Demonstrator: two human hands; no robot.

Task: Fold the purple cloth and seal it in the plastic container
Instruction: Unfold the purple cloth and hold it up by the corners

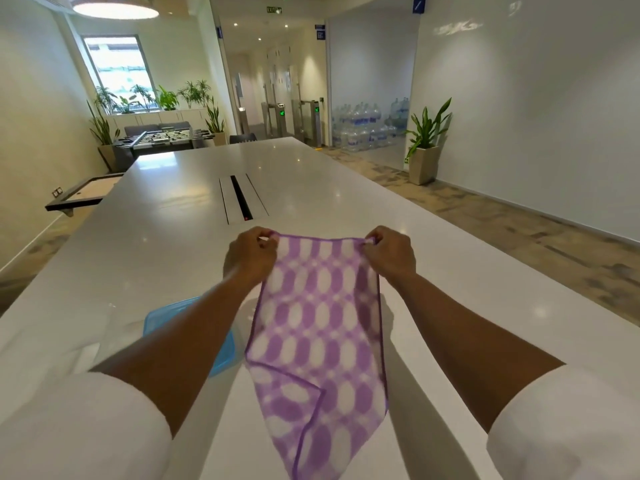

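A purple cloth [320, 327] with white oval spots hangs above the white table [180, 237], held up by its two top corners. My left hand [251, 256] pinches the top left corner and my right hand [389, 252] pinches the top right one. The cloth's lower part is doubled over near the bottom and trails toward me. A blue plastic container lid [166, 315] lies flat on the table under my left forearm, mostly hidden by the arm. The container's body is not clearly visible.
A long cable slot [242, 199] runs along the table's middle, beyond my hands. The table's right edge drops to a carpeted floor [485, 216]. A potted plant [424, 147] and stacked water bottles [367, 128] stand far off on the right.
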